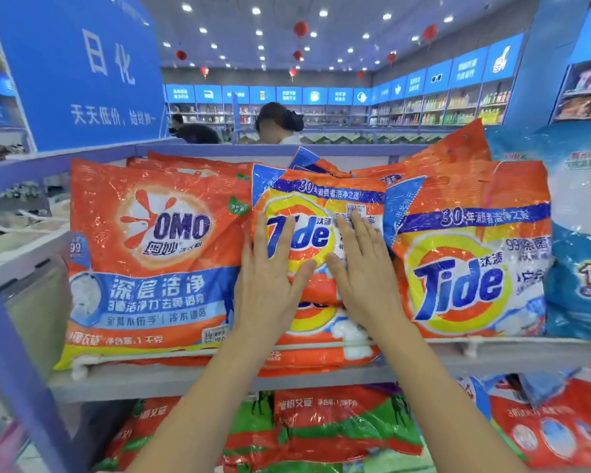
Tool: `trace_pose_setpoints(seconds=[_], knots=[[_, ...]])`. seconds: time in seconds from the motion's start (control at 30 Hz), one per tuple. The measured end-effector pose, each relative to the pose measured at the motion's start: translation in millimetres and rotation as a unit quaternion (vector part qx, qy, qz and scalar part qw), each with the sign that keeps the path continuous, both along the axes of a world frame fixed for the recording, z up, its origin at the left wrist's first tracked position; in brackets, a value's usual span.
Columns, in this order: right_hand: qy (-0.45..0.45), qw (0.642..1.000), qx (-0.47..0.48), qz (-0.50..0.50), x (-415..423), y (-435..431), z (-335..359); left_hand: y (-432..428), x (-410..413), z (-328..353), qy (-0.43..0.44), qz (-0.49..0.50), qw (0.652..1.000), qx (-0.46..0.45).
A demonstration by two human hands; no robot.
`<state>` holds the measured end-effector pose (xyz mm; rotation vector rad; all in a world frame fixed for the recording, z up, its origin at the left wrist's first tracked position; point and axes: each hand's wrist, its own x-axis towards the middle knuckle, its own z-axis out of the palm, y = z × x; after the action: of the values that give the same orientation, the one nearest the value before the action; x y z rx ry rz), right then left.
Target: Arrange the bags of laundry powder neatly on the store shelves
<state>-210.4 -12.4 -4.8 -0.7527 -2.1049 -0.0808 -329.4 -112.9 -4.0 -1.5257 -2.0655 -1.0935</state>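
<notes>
Orange small Tide bag (316, 213), between OMO bag (151, 254) and large Tide bag (471, 261) on shelf (526, 356), is pressed flat by left hand (270, 285) and right hand (362, 268), fingers straight, likely to seat it upright.

Blue sign (82, 73), red ceiling lanterns (301, 28), two people (277, 122) behind

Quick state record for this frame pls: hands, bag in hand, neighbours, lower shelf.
left hand: flat, fingers straight, pressing the small orange plastic Tide bag
right hand: flat on the same bag, beside the left
handled bag: upright, mid-shelf, second Tide bag showing below it
left neighbour: large orange plastic OMO bag
right neighbours: larger orange plastic Tide bag, then blue and white plastic bag
lower shelf: red and green plastic bags
</notes>
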Motion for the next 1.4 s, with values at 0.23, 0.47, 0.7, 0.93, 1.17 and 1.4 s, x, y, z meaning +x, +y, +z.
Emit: trace_pose_setpoints(seconds=[0.23, 0.47, 0.7, 0.93, 1.17, 1.4], knots=[[-0.018, 1.000, 0.011, -0.023, 1, -5, 1, -4, -18, -5, -0.018, -0.089, 0.995, 0.052], [0.187, 0.979, 0.068, 0.042, 52, -54, 23, -66, 11, -5, -0.057, -0.085, 0.977, 0.186], [0.247, 0.967, -0.031, -0.061, 142, -95, -88, -128, 46, -117, -0.080, -0.086, 0.976, 0.181], [0.116, 0.964, -0.216, -0.103, 159, -74, -170, -105, 56, -167, -0.083, -0.078, 0.992, -0.049], [-0.055, 0.973, -0.223, -0.021, 92, -19, -176, -40, 57, -176, -0.021, 0.011, 0.980, -0.198], [0.033, 0.959, -0.272, 0.075, 71, -14, -191, -29, 52, -198, 0.032, 0.032, 0.984, -0.172]])
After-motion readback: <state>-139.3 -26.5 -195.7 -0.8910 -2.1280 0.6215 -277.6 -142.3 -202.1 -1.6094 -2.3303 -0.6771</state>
